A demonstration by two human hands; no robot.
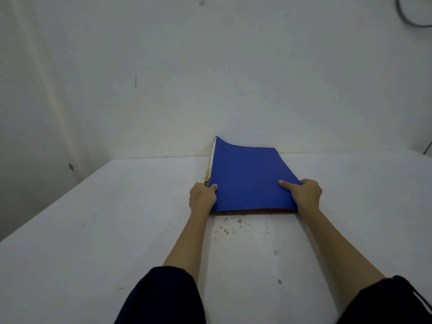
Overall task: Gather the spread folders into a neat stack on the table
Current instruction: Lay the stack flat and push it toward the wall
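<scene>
A stack of folders [247,176] lies on the white table [93,230], reaching to the table's far edge by the wall. Its top folder is blue; yellow and white edges of folders beneath show along the left side, and a reddish edge shows along the near side. The far left corner curls upward. My left hand [202,198] grips the stack's near left corner, thumb on top. My right hand [302,192] grips the near right corner, thumb pressed on the blue cover.
A white wall [210,78] rises right behind the table's far edge. Dark smudges [233,226] mark the tabletop just in front of the stack. A grey cable [408,17] hangs on the wall at the upper right.
</scene>
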